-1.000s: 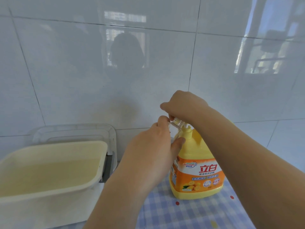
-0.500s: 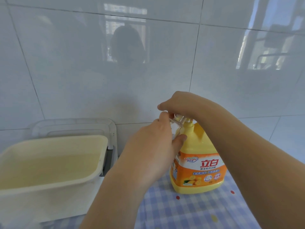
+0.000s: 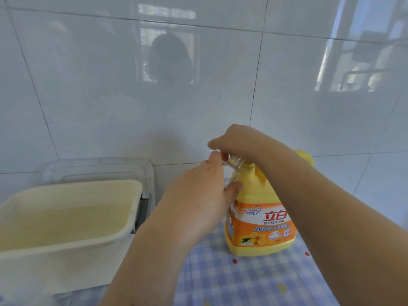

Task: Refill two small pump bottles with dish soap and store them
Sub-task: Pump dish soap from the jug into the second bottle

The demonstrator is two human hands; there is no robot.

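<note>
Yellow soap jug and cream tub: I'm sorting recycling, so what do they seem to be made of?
The yellow soap jug looks like opaque moulded plastic with a slight sheen, given highlights on its shoulder and a stuck-on label. The cream tub looks like matte plastic, with a thick rounded rim; probably, not certainly.

My left hand (image 3: 198,195) hides whatever lies behind it; only a sliver of clear plastic (image 3: 234,161) shows. My right hand (image 3: 240,140) covers its own fingers and the top of the dish soap jug (image 3: 260,217), whose small print is unreadable. The cream basin (image 3: 66,272) runs off the left edge.
</note>
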